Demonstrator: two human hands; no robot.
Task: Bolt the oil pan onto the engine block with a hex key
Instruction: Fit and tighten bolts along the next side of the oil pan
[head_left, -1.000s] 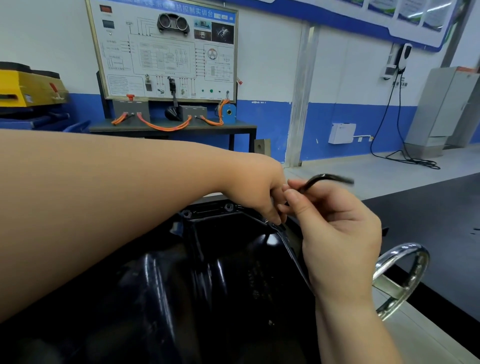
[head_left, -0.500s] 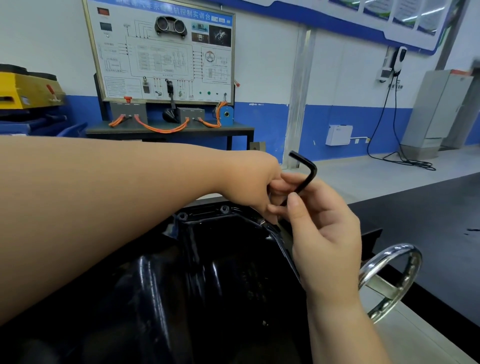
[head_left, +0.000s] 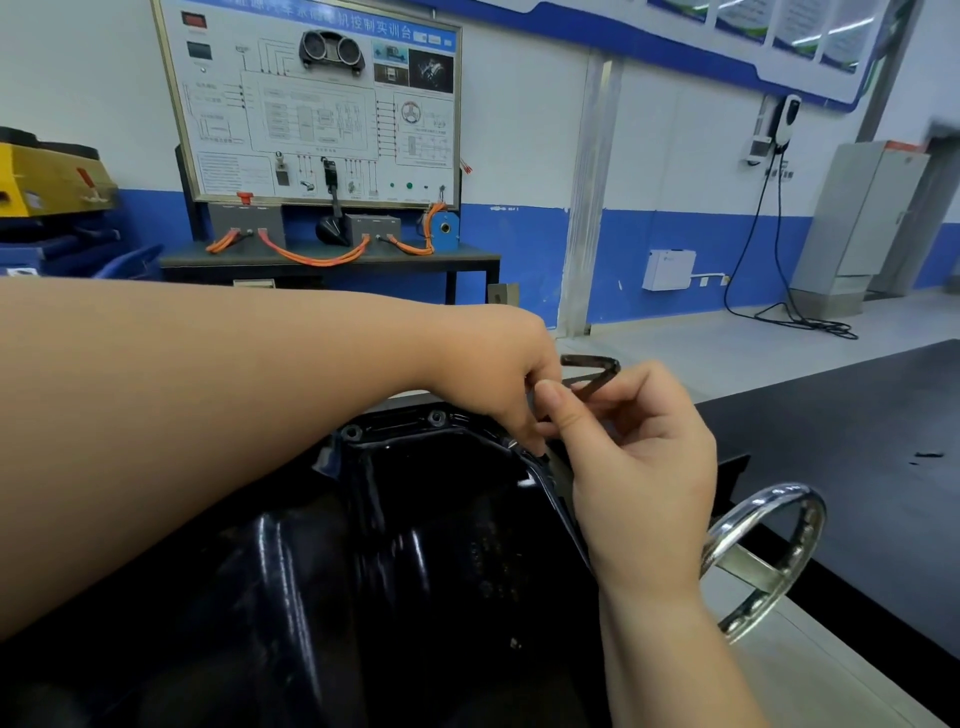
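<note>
Right grip (head_left: 639, 467) closed on the hex key (head_left: 592, 361): thumb and forefinger pinching the long arm, short arm pointing left above the knuckles, blurred. Left grip (head_left: 504, 374) just beside it, fingertips touching the right thumb, reached across from the left with fingers curled downward. Impossible to tell whether pinching the key's lower end, a bolt or nothing at all. Lower end of the key hidden between the two grips, directly over the far right corner of the oil pan (head_left: 415, 545).

Pan glossy black, filling the lower middle under both forearms, its flange running along the far edge and down the right side. Two round bolt spots on the far flange; filled or empty, cannot tell. Only dark sheen and reflections on the pan's broad face, no contents to be made out.

Chrome handwheel (head_left: 769, 551) just right of the pan, partly behind the right wrist. Dark counter (head_left: 857, 415) beyond it, with one small black bit lying near its right edge.

Against the far wall, a training board (head_left: 322, 98) with orange cables (head_left: 317, 255) looped beneath. Blue bins (head_left: 124, 260) at far left, contents out of sight. Grey cabinet (head_left: 872, 218) at far right.
</note>
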